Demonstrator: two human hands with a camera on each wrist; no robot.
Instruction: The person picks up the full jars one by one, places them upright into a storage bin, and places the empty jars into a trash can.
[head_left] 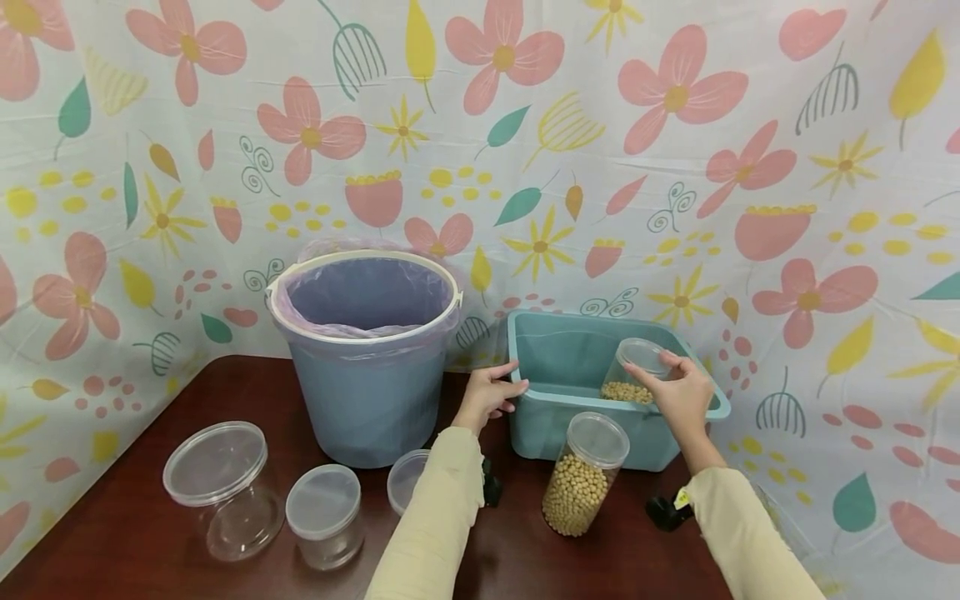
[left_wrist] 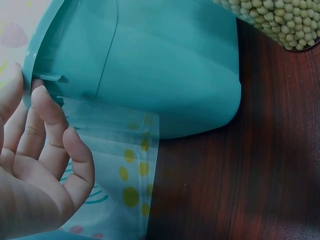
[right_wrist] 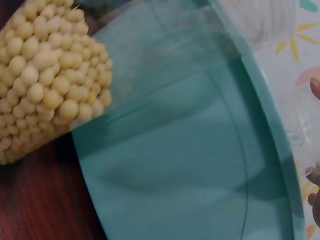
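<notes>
My left hand (head_left: 486,398) pinches the left rim of a teal plastic basin (head_left: 600,433), thumb above and fingers below the lip in the left wrist view. Inside the basin, at its right, stands a clear lidded jar (head_left: 617,373) with soybeans in its lower part. My right hand (head_left: 686,398) grips that jar near its lid, thumb and fingers on opposite sides. Only fingertips (right_wrist: 314,176) of this hand show at the right wrist view's edge. In front of the basin, a taller clear jar (head_left: 576,487) nearly full of soybeans stands on the table.
A blue bucket (head_left: 367,400) lined with a thin pinkish bag stands left of the basin. Clear lidded containers sit at the front left: a large one (head_left: 217,467), a small one (head_left: 324,504) and another (head_left: 405,479) partly behind my left sleeve. A flowered curtain (head_left: 540,167) hangs behind the table.
</notes>
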